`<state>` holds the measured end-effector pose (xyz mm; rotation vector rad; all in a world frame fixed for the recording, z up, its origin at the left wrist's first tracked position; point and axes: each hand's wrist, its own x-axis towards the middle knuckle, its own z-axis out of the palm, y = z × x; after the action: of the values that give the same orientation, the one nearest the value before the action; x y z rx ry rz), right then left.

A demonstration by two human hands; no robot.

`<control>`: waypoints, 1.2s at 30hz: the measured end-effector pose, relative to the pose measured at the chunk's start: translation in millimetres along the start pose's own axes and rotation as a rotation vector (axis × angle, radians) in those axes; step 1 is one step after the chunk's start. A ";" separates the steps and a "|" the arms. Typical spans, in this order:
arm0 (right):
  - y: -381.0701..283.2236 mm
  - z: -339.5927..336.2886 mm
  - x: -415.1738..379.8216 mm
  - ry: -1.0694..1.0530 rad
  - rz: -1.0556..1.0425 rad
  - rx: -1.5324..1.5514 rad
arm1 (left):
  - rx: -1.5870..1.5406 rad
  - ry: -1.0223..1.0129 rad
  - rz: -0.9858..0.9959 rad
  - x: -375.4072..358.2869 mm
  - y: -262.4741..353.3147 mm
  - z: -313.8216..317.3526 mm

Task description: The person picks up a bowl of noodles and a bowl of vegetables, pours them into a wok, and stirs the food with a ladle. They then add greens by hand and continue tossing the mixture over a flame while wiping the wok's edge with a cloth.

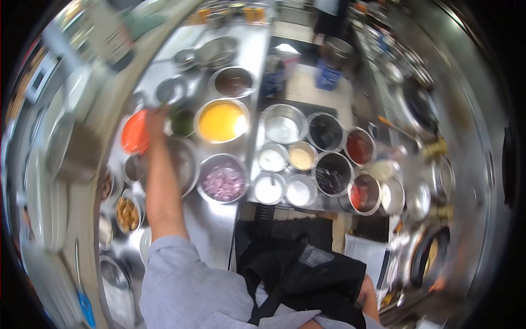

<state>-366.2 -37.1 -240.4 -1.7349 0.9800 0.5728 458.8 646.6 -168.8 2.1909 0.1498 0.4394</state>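
My left arm stretches forward over the steel counter. At its end my left hand is smeared by motion, right at the edge of an orange bowl; its fingers do not show clearly. A bowl of something green lies just right of the hand, and a pot of yellow liquid is beyond that. Under my forearm is a wide steel bowl, partly covered. A bowl of chopped purple onion stands nearer. My right hand is low beside my black apron, its fingers hidden.
Several pots of white powders, dark liquid and red sauce stand on a second counter to the right. Farther right are a stove with a wok and a ladle. White dishes line a left shelf. A person stands far ahead.
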 end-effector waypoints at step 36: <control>195.2 8.7 -297.7 1.342 0.239 1.253 | -0.840 -2.081 0.420 -1068.3 947.9 414.0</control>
<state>-692.7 44.0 -123.7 -0.6302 1.8479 -1.0992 -430.1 -520.9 72.0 0.9132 -1.3144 -1.3638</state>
